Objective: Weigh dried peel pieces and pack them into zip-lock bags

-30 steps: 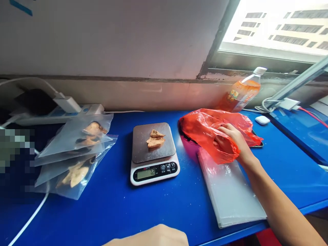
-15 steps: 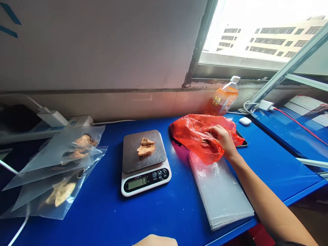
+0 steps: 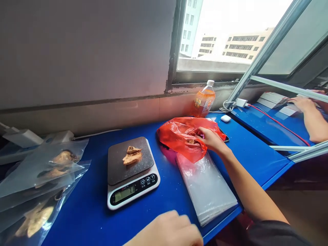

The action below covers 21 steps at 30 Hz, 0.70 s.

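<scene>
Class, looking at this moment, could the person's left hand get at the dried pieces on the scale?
Probably yes: the left hand is just in front of the scale, only blue tabletop shows between them, and the dried pieces lie uncovered on its platform. The right hand is at the red bag.

Your light is daylight from the window (image 3: 238, 17) at the upper right, its sky blown out to white. The wall (image 3: 84, 51) at upper left falls off to dim grey. Glare catches your red bag (image 3: 174, 131) and the plastic sleeves (image 3: 207, 191), and a pinkish tint marks the tabletop (image 3: 102, 229) beside the bag. Your left fingers (image 3: 188, 234) are softly blurred; wide-lens distortion stretches the clear bags (image 3: 30, 184) at the left edge.
</scene>
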Motion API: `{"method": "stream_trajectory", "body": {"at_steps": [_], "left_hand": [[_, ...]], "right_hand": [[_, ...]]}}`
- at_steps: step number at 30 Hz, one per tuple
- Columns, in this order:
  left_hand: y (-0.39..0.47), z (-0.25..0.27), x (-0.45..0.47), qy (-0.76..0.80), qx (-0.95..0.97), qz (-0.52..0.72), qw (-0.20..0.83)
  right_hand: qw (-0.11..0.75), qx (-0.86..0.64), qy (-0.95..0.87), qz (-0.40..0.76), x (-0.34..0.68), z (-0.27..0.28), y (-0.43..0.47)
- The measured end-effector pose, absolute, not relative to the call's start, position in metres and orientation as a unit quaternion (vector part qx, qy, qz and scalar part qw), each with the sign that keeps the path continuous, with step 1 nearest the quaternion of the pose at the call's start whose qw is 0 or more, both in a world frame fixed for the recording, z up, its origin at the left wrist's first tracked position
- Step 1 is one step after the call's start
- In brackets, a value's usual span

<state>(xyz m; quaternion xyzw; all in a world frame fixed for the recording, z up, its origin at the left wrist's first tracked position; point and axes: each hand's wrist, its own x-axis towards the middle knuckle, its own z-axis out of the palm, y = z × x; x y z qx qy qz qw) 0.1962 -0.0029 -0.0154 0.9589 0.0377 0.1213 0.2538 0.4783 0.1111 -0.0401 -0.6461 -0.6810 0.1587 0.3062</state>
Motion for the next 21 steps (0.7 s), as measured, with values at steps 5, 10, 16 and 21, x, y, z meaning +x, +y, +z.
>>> {"method": "stream_trajectory", "body": {"at_steps": [5,10,16,21], "left_hand": [[0.05,0.022,0.269,0.097,0.985,0.14,-0.011],[0.097,0.031,0.293,0.153,0.981,0.098,-0.061],[0.11,0.054,0.248,0.198,0.971,0.073,-0.109],[0.115,0.069,0.223,0.202,0.968,0.097,-0.11]], "right_hand": [[0.297,-0.647,-0.678,0.182,0.47,-0.036,0.103],[0.31,-0.638,-0.675,0.204,0.476,-0.033,0.096],[0.361,-0.658,-0.63,0.198,0.487,-0.039,0.101],[0.41,-0.629,-0.624,0.218,0.483,-0.026,0.097]]}}
